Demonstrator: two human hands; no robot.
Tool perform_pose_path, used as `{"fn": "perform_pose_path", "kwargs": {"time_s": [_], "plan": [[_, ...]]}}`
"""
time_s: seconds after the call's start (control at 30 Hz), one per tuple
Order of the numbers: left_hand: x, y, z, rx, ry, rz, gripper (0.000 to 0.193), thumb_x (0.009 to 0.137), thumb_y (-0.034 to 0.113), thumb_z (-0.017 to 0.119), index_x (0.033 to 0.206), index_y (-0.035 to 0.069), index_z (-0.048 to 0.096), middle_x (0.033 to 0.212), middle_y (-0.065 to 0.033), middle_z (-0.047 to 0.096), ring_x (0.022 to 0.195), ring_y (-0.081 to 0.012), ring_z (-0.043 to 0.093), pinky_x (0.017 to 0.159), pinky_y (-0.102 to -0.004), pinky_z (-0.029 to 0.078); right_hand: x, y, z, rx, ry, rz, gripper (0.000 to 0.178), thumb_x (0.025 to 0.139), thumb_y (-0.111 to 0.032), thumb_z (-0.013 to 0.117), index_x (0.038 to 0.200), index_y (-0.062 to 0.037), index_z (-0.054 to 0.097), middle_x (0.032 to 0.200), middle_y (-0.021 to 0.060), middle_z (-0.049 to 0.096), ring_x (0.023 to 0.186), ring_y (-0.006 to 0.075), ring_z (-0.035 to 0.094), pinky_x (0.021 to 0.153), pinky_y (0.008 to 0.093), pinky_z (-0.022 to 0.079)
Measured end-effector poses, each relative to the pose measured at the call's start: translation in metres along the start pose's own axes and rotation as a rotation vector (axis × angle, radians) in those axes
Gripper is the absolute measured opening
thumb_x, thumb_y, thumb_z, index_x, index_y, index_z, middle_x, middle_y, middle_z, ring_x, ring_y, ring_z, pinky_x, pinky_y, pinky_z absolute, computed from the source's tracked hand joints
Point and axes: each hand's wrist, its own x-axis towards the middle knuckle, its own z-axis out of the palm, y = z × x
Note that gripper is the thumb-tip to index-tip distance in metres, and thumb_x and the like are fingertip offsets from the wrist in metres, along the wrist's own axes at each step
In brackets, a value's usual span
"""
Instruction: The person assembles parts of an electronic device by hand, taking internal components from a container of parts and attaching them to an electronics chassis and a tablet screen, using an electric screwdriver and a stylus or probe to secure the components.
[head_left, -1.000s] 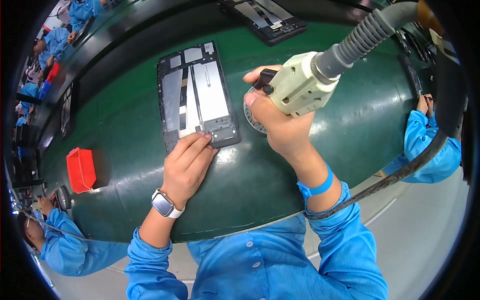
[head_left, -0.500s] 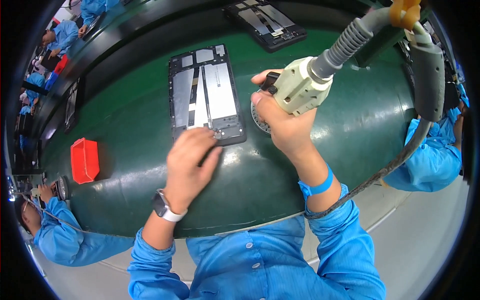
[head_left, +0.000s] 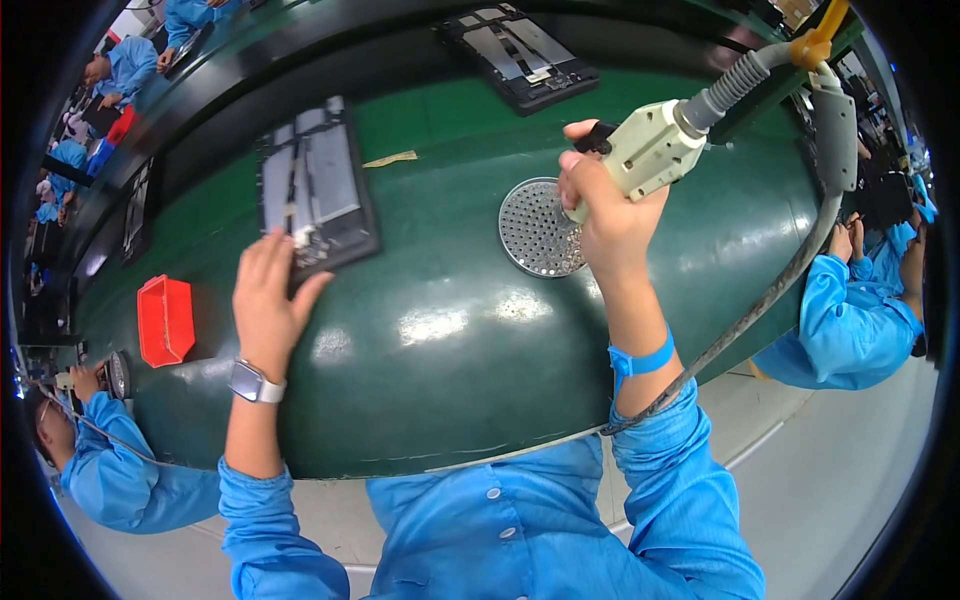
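the left hand [head_left: 268, 290] touches the near left corner of a black tablet [head_left: 318, 180], its thumb held out; it is blurry, so i cannot tell if it grips. the tablet is on the green table [head_left: 440, 390], left of a round tray [head_left: 530, 222] full of holes. the right hand [head_left: 615, 215] is wrapped tight around a pale tool [head_left: 655, 150], at the tray's right side.

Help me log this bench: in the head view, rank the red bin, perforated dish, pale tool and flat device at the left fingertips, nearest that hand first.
1. Flat device: at the left hand.
2. Red bin: on that hand's left.
3. Perforated dish: on its right.
4. Pale tool: farther right, in the right hand.
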Motion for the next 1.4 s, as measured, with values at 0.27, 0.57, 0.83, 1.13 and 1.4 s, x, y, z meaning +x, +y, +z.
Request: {"fn": "perform_pose_path", "kwargs": {"time_s": [0.27, 0.57, 0.83, 1.13, 1.4], "plan": [[0.021, -0.068, 0.022, -0.111, 0.063, -0.104, 0.047, 0.083, 0.022, 0.078, 0.122, -0.002, 0.065, 0.13, -0.0196, 0.061, 0.125, -0.0383, 0.054, 0.106, -0.0424, 0.044, -0.004, 0.006, -0.003, -0.012, -0.015, -0.03, 0.024, 0.081, 0.008, 0.066, 0.104, 0.004, 0.061, 0.074, 0.0028, 0.058, 0.057, 0.0076, 0.053, 0.049, 0.0225, 0.042], [0.04, -0.061, 0.024, -0.286, 0.078, -0.198, 0.035, 0.072, 0.02, 0.087, 0.098, 0.002, 0.073, 0.114, -0.0109, 0.067, 0.106, -0.0308, 0.06, 0.093, -0.0402, 0.05, -0.002, 0.007, 0.0, -0.035, -0.012, -0.013, 0.024, 0.081, 0.008, 0.063, 0.104, 0.0059, 0.06, 0.076, 0.0061, 0.059, 0.056, 0.0097, 0.054, 0.049, 0.024, 0.044], [0.047, -0.06, 0.018, -0.224, 0.013, -0.148, 0.032, 0.074, 0.016, 0.085, 0.1, 0.001, 0.073, 0.115, -0.0146, 0.068, 0.108, -0.0322, 0.063, 0.093, -0.0387, 0.051, -0.005, 0.005, -0.002, -0.047, -0.055, -0.016, 0.025, 0.08, 0.008, 0.066, 0.105, 0.0051, 0.06, 0.077, 0.0061, 0.06, 0.056, 0.009, 0.054, 0.05, 0.0237, 0.045], [0.048, -0.059, 0.015, -0.174, -0.013, -0.082, 0.029, 0.077, 0.015, 0.082, 0.099, -0.001, 0.072, 0.115, -0.015, 0.068, 0.105, -0.0329, 0.064, 0.091, -0.0388, 0.052, -0.005, 0.008, -0.004, -0.005, -0.064, -0.013, 0.033, 0.081, 0.009, 0.066, 0.112, 0.0047, 0.055, 0.092, 0.0101, 0.064, 0.06, 0.0087, 0.055, 0.05, 0.0237, 0.046], [0.052, -0.065, 0.004, -0.191, -0.094, 0.042, 0.019, 0.084, 0.01, 0.074, 0.097, -0.004, 0.072, 0.109, -0.0142, 0.069, 0.101, -0.0316, 0.065, 0.09, -0.0361, 0.052, -0.007, 0.005, -0.005, -0.032, -0.048, -0.016, 0.036, 0.081, 0.01, 0.067, 0.113, 0.0021, 0.053, 0.101, 0.0117, 0.066, 0.063, 0.0087, 0.057, 0.051, 0.0228, 0.048]]}}
